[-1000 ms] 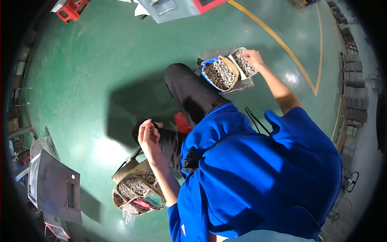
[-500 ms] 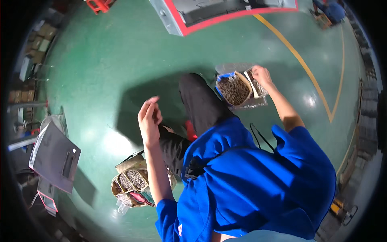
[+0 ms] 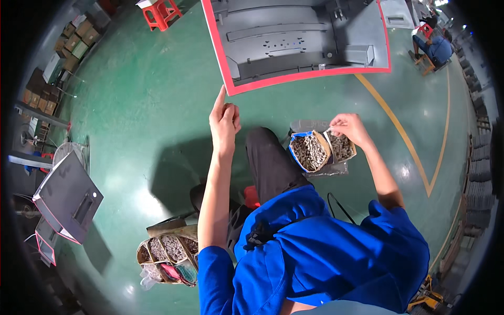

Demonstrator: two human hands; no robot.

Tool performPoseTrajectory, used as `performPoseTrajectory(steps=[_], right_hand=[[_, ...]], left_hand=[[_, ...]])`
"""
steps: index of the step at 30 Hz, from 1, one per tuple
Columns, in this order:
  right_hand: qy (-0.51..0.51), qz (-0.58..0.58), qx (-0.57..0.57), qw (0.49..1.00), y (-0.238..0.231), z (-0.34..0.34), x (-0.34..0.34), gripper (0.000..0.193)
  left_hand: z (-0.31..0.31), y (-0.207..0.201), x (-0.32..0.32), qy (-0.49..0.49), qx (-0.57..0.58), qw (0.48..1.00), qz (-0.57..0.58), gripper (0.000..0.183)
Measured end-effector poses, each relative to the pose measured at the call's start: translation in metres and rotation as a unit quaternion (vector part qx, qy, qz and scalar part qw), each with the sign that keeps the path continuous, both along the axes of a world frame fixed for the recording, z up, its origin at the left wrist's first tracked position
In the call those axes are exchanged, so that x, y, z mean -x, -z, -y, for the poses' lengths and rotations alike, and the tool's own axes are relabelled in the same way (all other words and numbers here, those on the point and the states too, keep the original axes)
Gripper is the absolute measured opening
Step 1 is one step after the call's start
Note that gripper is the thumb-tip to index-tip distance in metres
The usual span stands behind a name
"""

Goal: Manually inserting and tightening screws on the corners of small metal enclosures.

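My left hand [image 3: 224, 125] is raised ahead of me with its index finger stretched out and the others curled, holding nothing. Its fingertip meets, or nearly meets, the near left corner of a large grey housing [image 3: 283, 32] with a red rim. My right hand [image 3: 350, 127] is over the back edge of an open box [image 3: 354, 153] of small metal parts, thumb and fingers pinched together. Whatever may be between those fingertips is too small to name. Beside that box is a second open container [image 3: 311, 151] with a blue edge, full of similar small parts.
At lower left, a divided carton [image 3: 170, 249] holds small parts and plastic bags. A dark grey panel [image 3: 71, 197] stands at far left. A red stool [image 3: 160, 14] is at the back, a seated person [image 3: 438, 48] at far right. Yellow lines [image 3: 391, 113] mark the green floor.
My left hand has moved forward to the housing's corner, and its index finger has straightened. My right hand has drawn back from inside the box to its edge. The view has tilted up, showing more housing.
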State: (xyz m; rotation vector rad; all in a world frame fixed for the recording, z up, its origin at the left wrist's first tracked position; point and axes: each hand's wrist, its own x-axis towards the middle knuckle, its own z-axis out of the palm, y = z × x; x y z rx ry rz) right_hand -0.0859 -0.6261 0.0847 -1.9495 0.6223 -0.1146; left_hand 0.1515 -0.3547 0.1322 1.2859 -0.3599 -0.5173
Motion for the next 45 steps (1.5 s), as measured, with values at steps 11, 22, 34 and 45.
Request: performPoseTrajectory(steps=[11,22,34,45], right_hand=[[-0.249,0.295,0.04,0.922,-0.124,-0.162,-0.142,0.01],[-0.386,0.329,0.297,0.809,-0.14,-0.203,-0.187,0.012],[-0.45,0.197,0.629,0.603,-0.291,-0.124,-0.366,0.013],[-0.427,0.148,0.624,0.638,-0.307,-0.198,-0.343,0.013]], left_hand=[[-0.038,-0.007,0.014,-0.023,0.058,0.997,-0.043,0.032],[-0.063,0.004,0.047,-0.067,0.355,0.913,-0.192,0.018],[-0.081,0.011,0.042,-0.112,0.287,0.925,-0.224,0.014],[-0.094,0.017,0.031,-0.15,0.246,0.938,-0.191,0.018]])
